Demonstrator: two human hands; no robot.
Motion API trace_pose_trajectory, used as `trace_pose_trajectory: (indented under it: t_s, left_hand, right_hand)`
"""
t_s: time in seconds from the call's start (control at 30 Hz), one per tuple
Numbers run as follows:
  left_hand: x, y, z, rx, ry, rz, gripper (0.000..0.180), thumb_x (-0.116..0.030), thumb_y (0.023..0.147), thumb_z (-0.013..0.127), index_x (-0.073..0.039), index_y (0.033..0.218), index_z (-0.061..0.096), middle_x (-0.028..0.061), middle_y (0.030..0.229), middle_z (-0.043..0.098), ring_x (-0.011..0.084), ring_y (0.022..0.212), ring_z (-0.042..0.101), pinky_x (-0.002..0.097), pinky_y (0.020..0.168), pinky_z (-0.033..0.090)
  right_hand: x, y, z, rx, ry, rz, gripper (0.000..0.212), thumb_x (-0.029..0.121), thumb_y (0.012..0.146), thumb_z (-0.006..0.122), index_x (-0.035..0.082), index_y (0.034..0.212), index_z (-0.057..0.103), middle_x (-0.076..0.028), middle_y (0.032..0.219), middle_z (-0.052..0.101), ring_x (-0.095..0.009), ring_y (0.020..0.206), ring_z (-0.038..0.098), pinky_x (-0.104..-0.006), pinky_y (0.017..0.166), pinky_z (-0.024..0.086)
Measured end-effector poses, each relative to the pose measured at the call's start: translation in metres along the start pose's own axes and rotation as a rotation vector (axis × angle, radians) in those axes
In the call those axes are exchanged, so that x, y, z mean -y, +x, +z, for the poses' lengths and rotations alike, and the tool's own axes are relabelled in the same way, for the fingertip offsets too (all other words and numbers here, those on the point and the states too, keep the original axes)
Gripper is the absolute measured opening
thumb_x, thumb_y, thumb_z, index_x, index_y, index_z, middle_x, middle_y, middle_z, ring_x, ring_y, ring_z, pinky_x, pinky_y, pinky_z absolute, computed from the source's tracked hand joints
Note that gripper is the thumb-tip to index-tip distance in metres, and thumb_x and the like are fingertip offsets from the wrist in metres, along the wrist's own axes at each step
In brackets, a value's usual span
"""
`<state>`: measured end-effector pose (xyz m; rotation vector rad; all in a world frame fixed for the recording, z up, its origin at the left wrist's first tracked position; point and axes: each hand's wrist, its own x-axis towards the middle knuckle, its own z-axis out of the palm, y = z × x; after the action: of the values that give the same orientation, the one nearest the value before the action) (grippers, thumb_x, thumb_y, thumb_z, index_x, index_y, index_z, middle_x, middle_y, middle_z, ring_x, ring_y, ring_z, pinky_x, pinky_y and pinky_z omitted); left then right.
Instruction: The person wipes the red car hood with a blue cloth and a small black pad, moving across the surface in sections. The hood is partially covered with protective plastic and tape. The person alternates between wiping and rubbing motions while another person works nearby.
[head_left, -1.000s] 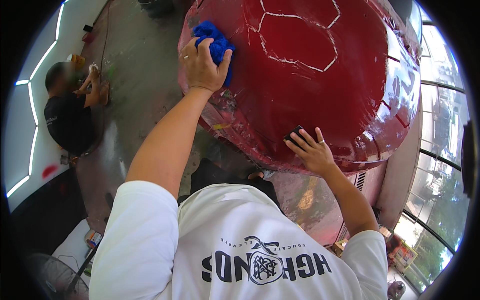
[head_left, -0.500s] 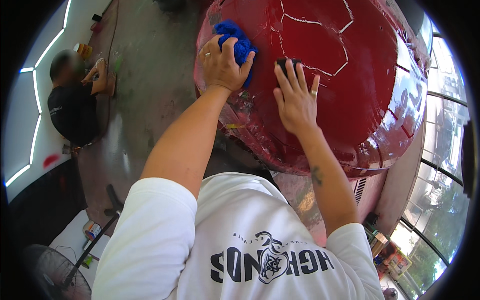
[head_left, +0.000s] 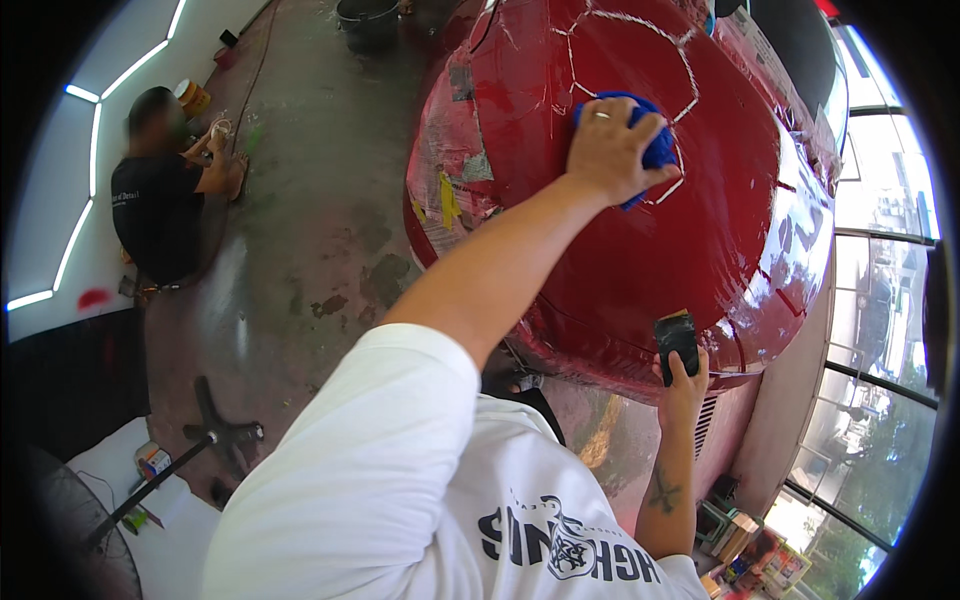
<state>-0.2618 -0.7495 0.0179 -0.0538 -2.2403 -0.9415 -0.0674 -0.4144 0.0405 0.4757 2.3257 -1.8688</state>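
Observation:
A glossy red car body panel (head_left: pixel 620 270) fills the upper right, with light reflected along its right side. My left hand (head_left: pixel 610 150) is closed over a crumpled blue cloth (head_left: pixel 657 152), pressed against the panel's middle. The cloth covers part of the whitish outlines that run over the paint. Down at the panel's near edge, my right hand (head_left: pixel 684 390) grips a dark sanding block (head_left: pixel 676 340) wrapped in what looks like sandpaper, raised with its flat face showing. My right thumb lies over the block; the other fingers are mostly behind it.
Masking plastic and tape (head_left: pixel 450 150) cover the panel's left side. A dark bucket (head_left: pixel 367 25) stands beyond. At the left wall crouches a person (head_left: pixel 160 195), hands near a small item. A fan stand's base (head_left: pixel 222 430) rests at lower left. Windows (head_left: pixel 880 290) line the right.
My left hand has carried the blue cloth rightward from the panel's left edge onto its middle. My right hand has drawn back toward me, lifting the block off the paint. The view has shifted.

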Motion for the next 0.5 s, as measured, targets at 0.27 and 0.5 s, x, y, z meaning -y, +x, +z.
trace_pose_trajectory:
  t_s: [0.27, 0.5]
  left_hand:
    - [-0.162, -0.148, -0.002, 0.599, -0.772, -0.493, 0.117, -0.058, 0.084, 0.087, -0.003, 0.169, 0.026, 0.0315, 0.161, 0.039, 0.0466, 0.149, 0.045, 0.0522, 0.119, 0.043]
    - [-0.145, -0.288, -0.046, 0.483, -0.826, -0.965, 0.018, -0.013, 0.094, 0.084, -0.003, 0.105, 0.075, 0.0003, 0.088, 0.071, 0.0063, 0.082, 0.063, 0.026, 0.073, 0.052]
  right_hand:
    - [-0.002, -0.005, -0.061, 0.186, -0.047, -0.031, 0.038, 0.014, 0.1, 0.08, 0.003, 0.129, 0.057, -0.007, 0.106, 0.071, -0.012, 0.082, 0.07, -0.025, 0.067, 0.057]
    - [-0.019, 0.031, -0.037, 0.675, -0.296, -0.062, 0.041, 0.005, 0.097, 0.079, -0.002, 0.134, 0.062, -0.012, 0.118, 0.074, -0.014, 0.098, 0.072, -0.0264, 0.088, 0.059]
